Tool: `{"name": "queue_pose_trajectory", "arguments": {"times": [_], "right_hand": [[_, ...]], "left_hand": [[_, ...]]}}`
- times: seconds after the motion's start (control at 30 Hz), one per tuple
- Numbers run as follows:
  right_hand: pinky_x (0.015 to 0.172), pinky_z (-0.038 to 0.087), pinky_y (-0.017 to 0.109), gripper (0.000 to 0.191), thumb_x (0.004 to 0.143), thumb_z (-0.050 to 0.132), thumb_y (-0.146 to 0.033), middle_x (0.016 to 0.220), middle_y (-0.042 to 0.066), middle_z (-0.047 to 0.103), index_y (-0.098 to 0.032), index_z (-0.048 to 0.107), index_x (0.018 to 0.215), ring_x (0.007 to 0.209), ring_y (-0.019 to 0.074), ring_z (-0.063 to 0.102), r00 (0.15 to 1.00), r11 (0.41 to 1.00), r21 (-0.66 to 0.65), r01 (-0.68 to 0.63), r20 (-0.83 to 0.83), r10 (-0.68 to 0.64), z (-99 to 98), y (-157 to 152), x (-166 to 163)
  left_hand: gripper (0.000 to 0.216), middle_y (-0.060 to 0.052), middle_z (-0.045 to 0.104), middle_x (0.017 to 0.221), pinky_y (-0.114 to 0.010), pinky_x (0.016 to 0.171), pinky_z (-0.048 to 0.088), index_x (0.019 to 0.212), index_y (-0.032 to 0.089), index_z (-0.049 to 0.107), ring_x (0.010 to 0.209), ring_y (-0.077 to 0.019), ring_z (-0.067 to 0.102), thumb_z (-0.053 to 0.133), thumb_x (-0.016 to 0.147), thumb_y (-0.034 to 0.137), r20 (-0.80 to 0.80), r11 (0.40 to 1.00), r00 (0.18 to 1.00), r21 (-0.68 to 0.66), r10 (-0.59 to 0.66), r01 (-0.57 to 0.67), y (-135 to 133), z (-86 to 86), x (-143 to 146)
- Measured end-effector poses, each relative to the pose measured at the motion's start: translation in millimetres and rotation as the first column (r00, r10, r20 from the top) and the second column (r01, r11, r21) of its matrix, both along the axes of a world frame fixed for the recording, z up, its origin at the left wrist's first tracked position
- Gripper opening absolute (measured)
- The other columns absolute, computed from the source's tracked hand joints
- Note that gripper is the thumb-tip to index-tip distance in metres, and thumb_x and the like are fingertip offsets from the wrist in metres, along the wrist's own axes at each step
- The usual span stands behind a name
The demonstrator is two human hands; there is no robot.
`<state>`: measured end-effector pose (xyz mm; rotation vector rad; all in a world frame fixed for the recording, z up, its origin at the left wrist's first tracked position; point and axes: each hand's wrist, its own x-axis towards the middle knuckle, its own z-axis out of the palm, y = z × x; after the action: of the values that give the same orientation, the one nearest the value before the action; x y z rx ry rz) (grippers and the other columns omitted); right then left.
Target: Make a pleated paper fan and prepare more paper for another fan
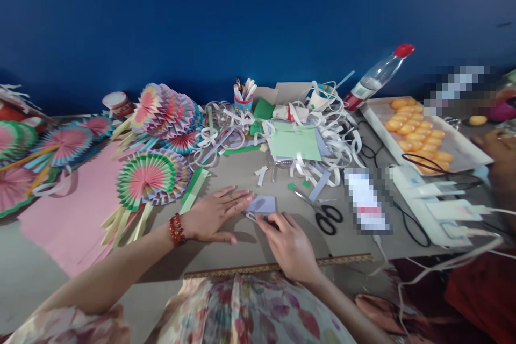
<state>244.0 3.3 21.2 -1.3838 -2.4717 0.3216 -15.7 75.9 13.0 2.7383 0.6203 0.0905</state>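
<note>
Resting spread fingers of the flat left hand (213, 215) on lavender paper (264, 203) on the grey tabletop (234, 171), gripping a slim pale tool (250, 216) in the curled right hand (289, 244), near black-handled scissors (318, 207)

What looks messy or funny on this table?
The curly white paper strips look messiest: they lie in a loose tangle around the pale green paper, and little green scraps lie by the scissors. I can't see any spill.

Paper fans (142, 180) lie left of the paper slip (264, 203), scissors (327, 217) to its right. Behind it, pens (247, 89) stand in a cup (243, 106).
</note>
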Motion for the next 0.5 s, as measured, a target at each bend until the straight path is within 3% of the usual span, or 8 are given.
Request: {"name": "queue_pose_trajectory", "arguments": {"times": [0.5], "right_hand": [[0.076, 0.047, 0.03, 0.034, 0.093, 0.056, -0.012, 0.093, 0.007, 0.062, -0.021, 0.068, 0.123, 0.086, 0.0199, 0.055, 1.0, 1.0, -0.016, 0.009, 0.018, -0.009, 1.8, 1, -14]], "left_hand": [[0.095, -0.015, 0.02, 0.163, -0.048, 0.123, 0.008, 0.157, 0.018, -0.014, 0.151, -0.0278, 0.018, 0.023, 0.092, 0.076, 0.049, 0.993, 0.999, -0.12, 0.005, 0.001, 3, 0.4, -2]]}}
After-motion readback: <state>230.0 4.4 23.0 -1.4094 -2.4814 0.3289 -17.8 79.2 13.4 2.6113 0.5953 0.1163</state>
